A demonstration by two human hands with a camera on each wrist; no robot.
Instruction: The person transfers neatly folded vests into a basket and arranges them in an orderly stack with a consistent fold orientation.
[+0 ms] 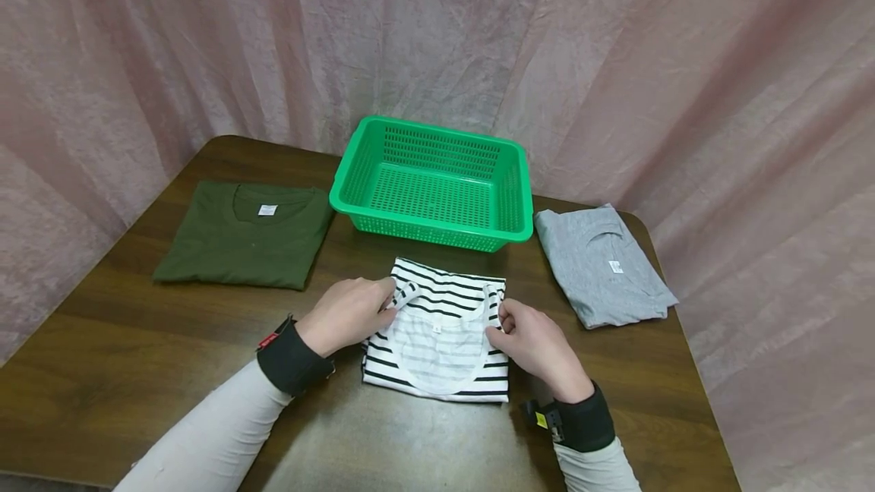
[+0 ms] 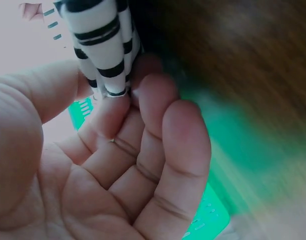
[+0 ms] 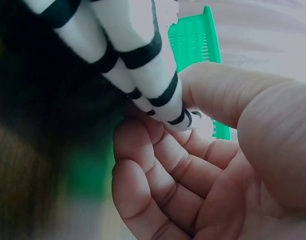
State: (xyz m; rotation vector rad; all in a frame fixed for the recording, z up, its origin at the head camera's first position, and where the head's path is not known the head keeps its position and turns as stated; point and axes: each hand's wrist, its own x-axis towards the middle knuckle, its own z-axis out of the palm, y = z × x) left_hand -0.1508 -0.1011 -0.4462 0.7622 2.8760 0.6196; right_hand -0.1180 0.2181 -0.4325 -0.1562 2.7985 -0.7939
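Observation:
A folded white shirt with black stripes point(image 1: 437, 340) lies at the middle of the table, its round neckline toward me. My left hand point(image 1: 349, 313) pinches its left edge between thumb and fingers. On the opposite side, my right hand point(image 1: 536, 340) pinches the right edge the same way. Close up in the left wrist view, the striped cloth point(image 2: 100, 47) runs in between thumb and index finger. The right wrist view has layered striped fabric point(image 3: 138, 55) caught at the thumb of that hand.
Behind the striped shirt stands a green plastic basket point(image 1: 437, 228) with nothing inside. A folded dark green shirt point(image 1: 253, 241) lies to the left, a folded grey shirt point(image 1: 604, 268) to the right. Pink curtains point(image 1: 437, 36) hang behind the brown wooden table point(image 1: 89, 332).

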